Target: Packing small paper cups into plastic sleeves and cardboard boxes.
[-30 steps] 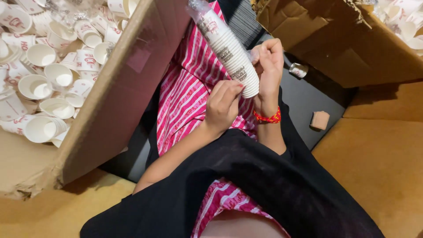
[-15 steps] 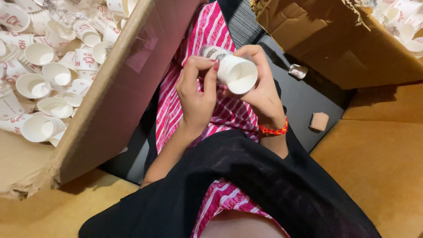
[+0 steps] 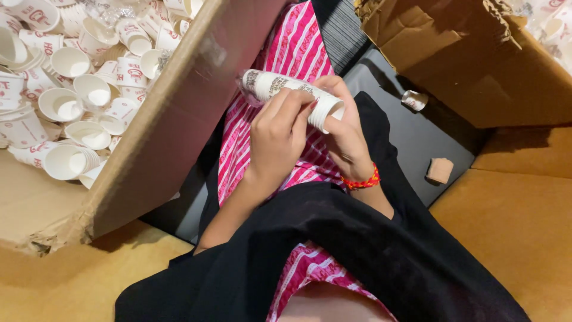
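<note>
Both hands hold a stack of paper cups [image 3: 280, 86] over the lap, roughly centre of view, above the pink striped cloth [image 3: 292, 53]. Stack lies nearly level, rim end to the right, closed end pointing left toward the cardboard box wall [image 3: 173, 119].

Left hand [image 3: 275, 134]: fingers curled over the top of the stack, clamped on it near the middle, thumb side hidden underneath. Right hand [image 3: 345, 134]: fingers wrapped round the rim end, closed on the stack from below and behind; fingertips mostly hidden, so exact grip can't be told. Red thread bracelet [image 3: 361, 180] on the right wrist. Black cloth [image 3: 357, 250] drapes over both forearms and the lap.

Left of the hands, the open cardboard box holds lots of loose white cups [image 3: 71, 89] w/ red print, some nested, some on their sides. Upper right, another cardboard box [image 3: 476, 65], torn edge, a few cups visible at its far corner.

On the dark grey mat [image 3: 405, 137] to the right: one small cup on its side [image 3: 414, 99] near the box, and a small tan block [image 3: 440, 170], well apart from the hands. Brown cardboard floor sheets [image 3: 512, 226] around.
</note>
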